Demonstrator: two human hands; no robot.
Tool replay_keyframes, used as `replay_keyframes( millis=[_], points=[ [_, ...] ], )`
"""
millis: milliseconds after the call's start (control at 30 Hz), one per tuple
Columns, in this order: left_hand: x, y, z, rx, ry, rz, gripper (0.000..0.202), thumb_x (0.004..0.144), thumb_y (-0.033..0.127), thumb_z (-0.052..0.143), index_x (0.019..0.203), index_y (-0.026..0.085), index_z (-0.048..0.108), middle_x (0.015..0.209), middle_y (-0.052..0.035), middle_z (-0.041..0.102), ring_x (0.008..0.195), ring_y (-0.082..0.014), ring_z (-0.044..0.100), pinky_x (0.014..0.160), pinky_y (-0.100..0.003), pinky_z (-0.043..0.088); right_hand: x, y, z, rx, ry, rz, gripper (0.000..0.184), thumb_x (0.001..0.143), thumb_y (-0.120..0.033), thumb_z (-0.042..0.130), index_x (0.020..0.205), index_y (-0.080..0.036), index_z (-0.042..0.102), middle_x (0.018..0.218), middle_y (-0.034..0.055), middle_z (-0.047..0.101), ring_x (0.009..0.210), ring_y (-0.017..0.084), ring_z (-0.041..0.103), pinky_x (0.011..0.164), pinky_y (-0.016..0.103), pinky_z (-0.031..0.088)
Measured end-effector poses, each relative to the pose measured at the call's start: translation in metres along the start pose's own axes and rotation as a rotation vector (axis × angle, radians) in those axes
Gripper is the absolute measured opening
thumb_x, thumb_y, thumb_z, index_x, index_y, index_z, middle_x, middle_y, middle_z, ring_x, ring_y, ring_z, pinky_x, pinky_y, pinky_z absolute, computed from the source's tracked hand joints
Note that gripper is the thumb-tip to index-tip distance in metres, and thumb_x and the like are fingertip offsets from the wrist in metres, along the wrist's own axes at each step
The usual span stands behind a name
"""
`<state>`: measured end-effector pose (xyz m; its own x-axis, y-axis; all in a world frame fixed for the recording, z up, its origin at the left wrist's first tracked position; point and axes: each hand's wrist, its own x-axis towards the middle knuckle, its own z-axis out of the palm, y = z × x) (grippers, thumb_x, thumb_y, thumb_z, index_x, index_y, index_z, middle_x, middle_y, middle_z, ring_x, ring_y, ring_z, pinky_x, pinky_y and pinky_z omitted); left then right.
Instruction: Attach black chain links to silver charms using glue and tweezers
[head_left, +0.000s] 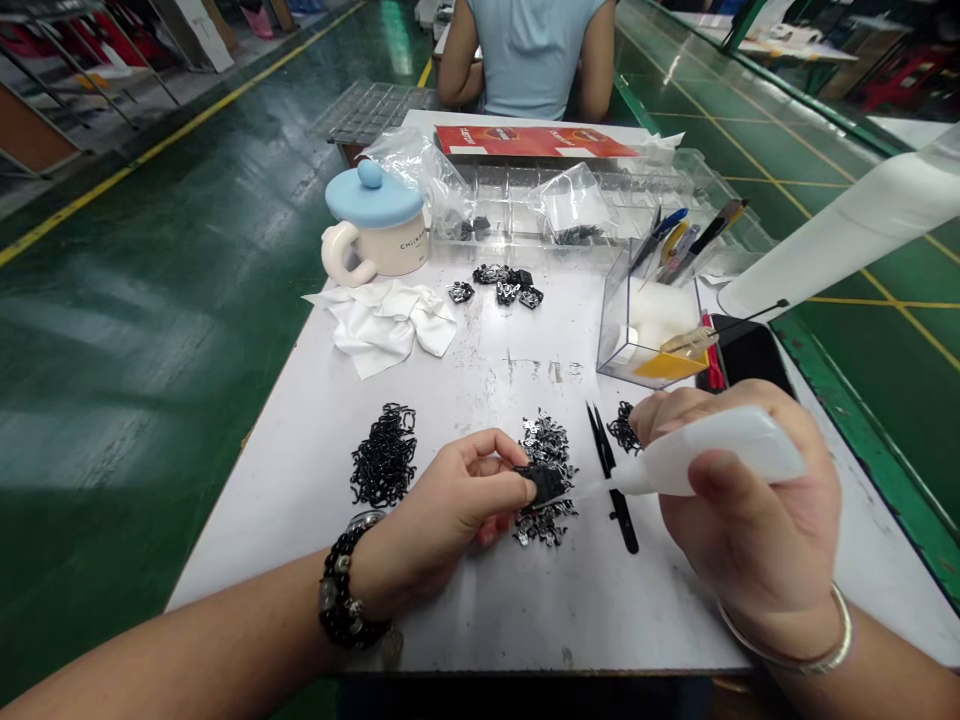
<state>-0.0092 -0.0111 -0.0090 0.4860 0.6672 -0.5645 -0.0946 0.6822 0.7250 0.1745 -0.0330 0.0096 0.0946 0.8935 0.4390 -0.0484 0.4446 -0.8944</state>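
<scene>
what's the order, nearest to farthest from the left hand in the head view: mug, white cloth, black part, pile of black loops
1. Black part: pinched in the left hand
2. Pile of black loops: just left of the hand
3. White cloth: beyond the pile
4. Mug: behind the cloth, farthest

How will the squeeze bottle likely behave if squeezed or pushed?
The squeeze bottle looks like translucent plastic, so it would probably flex. Its smooth, rounded sides suggest it may roll if laid down. The slim nozzle might bend if pushed head-on.
</scene>
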Motion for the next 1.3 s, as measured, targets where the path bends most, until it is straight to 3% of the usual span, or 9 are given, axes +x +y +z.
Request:
replay_keyframes(
  millis=[267, 367, 467, 667, 833, 933, 1067, 1200, 1300],
  points=[
    [0.000, 0.000, 0.000, -0.002, 0.008, 0.001, 0.017, 0.065, 0.013, 0.062, 0.075, 0.018, 0.050, 0.049, 0.0097, 0.040, 0.039, -0.0020, 0.035, 0.036, -0.013, 0.025, 0.005, 0.001, -0.003, -0.014, 0.029, -0.019, 0.013, 0.079, -0.028, 0.063, 0.073, -0.020, 0.056, 0.059, -0.0011, 0.054, 0.052, 0.012, 0.046, 0.051, 0.031, 0.038],
    [0.000, 0.001, 0.000, 0.001, 0.018, -0.005, 0.018, 0.063, 0.013, 0.062, 0.075, 0.018, 0.049, 0.049, 0.0097, 0.041, 0.039, -0.0021, 0.035, 0.037, -0.013, 0.025, 0.014, 0.007, -0.008, -0.017, 0.227, -0.095, 0.018, 0.078, -0.036, 0.063, 0.073, -0.020, 0.056, 0.057, -0.0019, 0.051, 0.051, 0.014, 0.049, 0.047, 0.030, 0.038],
    [0.000, 0.001, 0.001, 0.004, 0.029, -0.002, 0.018, 0.062, 0.013, 0.061, 0.075, 0.018, 0.049, 0.049, 0.0097, 0.041, 0.040, -0.0023, 0.035, 0.037, -0.013, 0.025, 0.023, 0.020, -0.013, -0.097, 0.413, -0.091, 0.015, 0.078, -0.034, 0.062, 0.080, -0.022, 0.052, 0.063, -0.0033, 0.049, 0.051, 0.013, 0.049, 0.045, 0.029, 0.040],
    [0.000, 0.001, 0.003, -0.015, 0.023, 0.011, 0.018, 0.062, 0.013, 0.062, 0.074, 0.018, 0.049, 0.047, 0.0092, 0.044, 0.039, -0.0019, 0.034, 0.035, -0.013, 0.023, 0.031, 0.058, -0.009, -0.698, 0.026, 0.068, 0.022, 0.074, -0.025, 0.063, 0.080, -0.023, 0.043, 0.074, -0.0030, 0.049, 0.064, 0.012, 0.052, 0.058, 0.027, 0.043],
    [0.000, 0.004, 0.004, -0.015, 0.039, 0.008, 0.020, 0.060, 0.015, 0.063, 0.074, 0.017, 0.049, 0.047, 0.0097, 0.045, 0.039, -0.0017, 0.035, 0.035, -0.012, 0.023, 0.036, 0.066, -0.005, -0.848, -0.041, 0.024, 0.030, 0.070, -0.024, 0.067, 0.090, -0.021, 0.046, 0.078, 0.0000, 0.058, 0.064, 0.015, 0.057, 0.058, 0.029, 0.045],
    [0.000, 0.004, 0.004, -0.022, 0.035, 0.010, 0.021, 0.060, 0.015, 0.064, 0.074, 0.017, 0.049, 0.047, 0.0101, 0.045, 0.039, -0.0015, 0.035, 0.034, -0.012, 0.022, 0.036, 0.047, -0.023, -0.935, 0.076, -0.101, 0.030, 0.068, -0.026, 0.070, 0.088, -0.021, 0.048, 0.084, 0.0025, 0.055, 0.070, 0.016, 0.053, 0.063, 0.032, 0.044],
    [0.001, 0.003, 0.003, -0.022, 0.031, 0.014, 0.020, 0.060, 0.015, 0.063, 0.074, 0.017, 0.049, 0.048, 0.0100, 0.045, 0.039, -0.0014, 0.034, 0.034, -0.012, 0.022, 0.042, 0.023, -0.062, -1.042, 0.497, -0.280, 0.034, 0.071, -0.027, 0.070, 0.100, -0.022, 0.052, 0.096, 0.0074, 0.055, 0.073, 0.018, 0.052, 0.063, 0.034, 0.043],
    [0.001, 0.004, 0.004, -0.019, 0.029, 0.010, 0.019, 0.060, 0.015, 0.063, 0.074, 0.017, 0.049, 0.048, 0.0102, 0.044, 0.038, -0.0013, 0.034, 0.035, -0.012, 0.022, 0.052, 0.026, -0.083, -1.104, 0.471, -0.270, 0.019, 0.079, -0.027, 0.062, 0.098, -0.021, 0.062, 0.089, 0.0063, 0.065, 0.078, 0.022, 0.063, 0.071, 0.037, 0.049],
    [0.000, 0.005, 0.005, -0.013, 0.031, 0.014, 0.019, 0.060, 0.015, 0.063, 0.073, 0.017, 0.049, 0.048, 0.0099, 0.044, 0.039, -0.0018, 0.036, 0.036, -0.012, 0.023, 0.053, 0.028, -0.087, -1.200, 0.476, -0.312, 0.014, 0.079, -0.027, 0.062, 0.092, -0.022, 0.065, 0.083, 0.0043, 0.067, 0.084, 0.026, 0.065, 0.085, 0.047, 0.045]
  ],
)
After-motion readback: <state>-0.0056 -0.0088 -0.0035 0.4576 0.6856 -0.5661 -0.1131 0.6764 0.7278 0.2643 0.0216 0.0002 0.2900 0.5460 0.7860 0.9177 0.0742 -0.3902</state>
